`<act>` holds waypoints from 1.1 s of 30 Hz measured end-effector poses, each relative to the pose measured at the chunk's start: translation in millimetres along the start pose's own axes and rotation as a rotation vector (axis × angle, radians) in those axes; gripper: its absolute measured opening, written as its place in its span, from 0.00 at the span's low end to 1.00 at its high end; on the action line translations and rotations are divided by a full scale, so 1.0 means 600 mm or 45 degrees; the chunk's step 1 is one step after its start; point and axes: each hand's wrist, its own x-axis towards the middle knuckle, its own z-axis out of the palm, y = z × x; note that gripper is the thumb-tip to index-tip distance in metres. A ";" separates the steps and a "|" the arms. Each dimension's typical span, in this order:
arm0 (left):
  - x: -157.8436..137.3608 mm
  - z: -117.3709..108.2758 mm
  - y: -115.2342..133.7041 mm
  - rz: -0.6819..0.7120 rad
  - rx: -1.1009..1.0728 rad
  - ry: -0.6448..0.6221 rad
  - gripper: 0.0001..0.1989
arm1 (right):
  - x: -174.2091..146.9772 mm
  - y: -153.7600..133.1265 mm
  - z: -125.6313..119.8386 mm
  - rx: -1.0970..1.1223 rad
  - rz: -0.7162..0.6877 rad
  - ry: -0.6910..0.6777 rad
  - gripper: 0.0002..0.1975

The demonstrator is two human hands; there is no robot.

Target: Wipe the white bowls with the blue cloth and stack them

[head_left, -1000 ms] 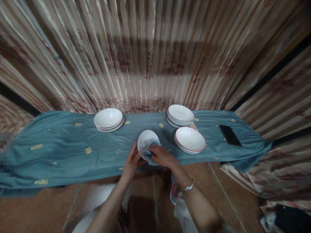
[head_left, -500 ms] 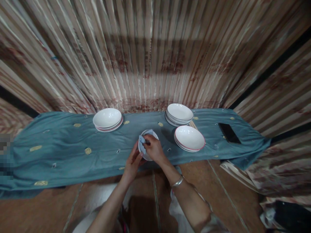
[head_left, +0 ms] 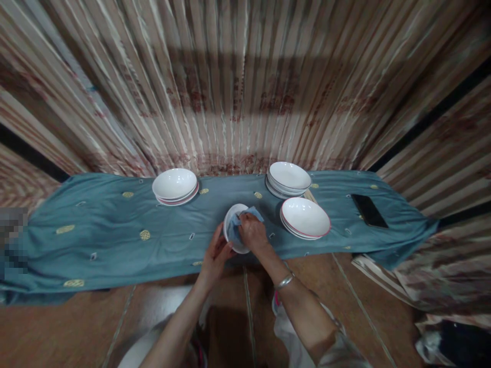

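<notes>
A small white bowl (head_left: 231, 210) is held tilted over the near edge of the cloth-covered table. My left hand (head_left: 215, 255) grips its left rim, thumb on the near side and fingers underneath. Bunched in my right hand (head_left: 252, 232) is a light blue cloth (head_left: 233, 223), pressed against the bowl's inside and lapping over its far right rim. Part of the bowl is hidden by my right hand and the cloth. A stack of white bowls with a red rim (head_left: 306, 217) stands just right of my right hand.
Behind it is a stack of dark-rimmed white bowls (head_left: 290, 176), and another bowl stack (head_left: 175, 184) stands at the back left. A black phone (head_left: 369, 210) lies on the right of the teal tablecloth (head_left: 115, 230). Pleated curtains (head_left: 238, 102) enclose the table.
My right hand has shifted the cloth from the bowl's left side across to its right, so the cloth now overhangs the right rim. My left hand keeps its hold. The view has shifted slightly.
</notes>
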 end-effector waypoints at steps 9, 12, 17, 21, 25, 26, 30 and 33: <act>0.005 0.001 -0.005 0.012 0.002 0.020 0.42 | -0.022 0.028 0.002 0.447 -0.208 -0.226 0.05; 0.007 0.001 -0.004 0.004 0.001 0.019 0.43 | -0.024 0.025 0.007 0.720 -0.226 -0.219 0.05; 0.006 0.002 0.000 0.010 0.022 0.017 0.44 | -0.021 0.007 0.016 1.150 -0.197 -0.065 0.06; 0.005 0.003 -0.002 0.039 0.025 -0.001 0.43 | -0.007 -0.009 0.016 1.280 -0.154 0.131 0.09; 0.004 0.003 -0.008 0.056 0.010 -0.018 0.44 | 0.008 -0.009 0.012 1.081 -0.078 0.254 0.10; 0.003 0.002 -0.008 0.058 0.013 -0.020 0.44 | 0.011 -0.007 0.013 0.979 -0.059 0.277 0.11; 0.002 0.000 -0.011 0.053 0.023 -0.020 0.42 | 0.014 0.001 0.016 0.535 -0.096 0.298 0.15; 0.003 -0.002 -0.012 0.057 0.014 -0.019 0.41 | 0.009 0.002 0.014 0.273 -0.128 0.210 0.16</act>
